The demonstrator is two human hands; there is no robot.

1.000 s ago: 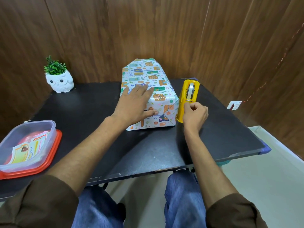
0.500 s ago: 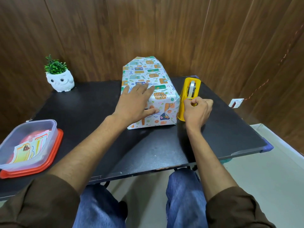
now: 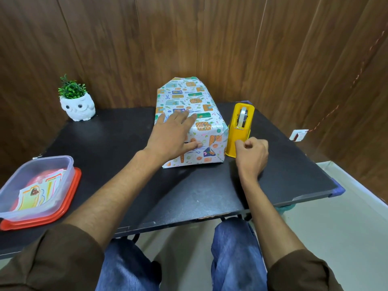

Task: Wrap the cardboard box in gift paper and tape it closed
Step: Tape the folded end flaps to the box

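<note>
With the left hand (image 3: pixel 174 135) spread flat on the gift-wrapped box (image 3: pixel 184 95) mid-table (image 3: pixel 126 175), draw the tape apparently pinched in the curled right hand (image 3: pixel 252 153) taut across the yellow tape dispenser (image 3: pixel 239 139) cutter.

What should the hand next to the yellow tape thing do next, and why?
Probably pull a strip off the tape dispenser and carry it to the folded end of the wrapped box. The right hand sits curled at the dispenser's front, though no tape shows in it, while the left hand presses flat on the box, steadying it.
</note>
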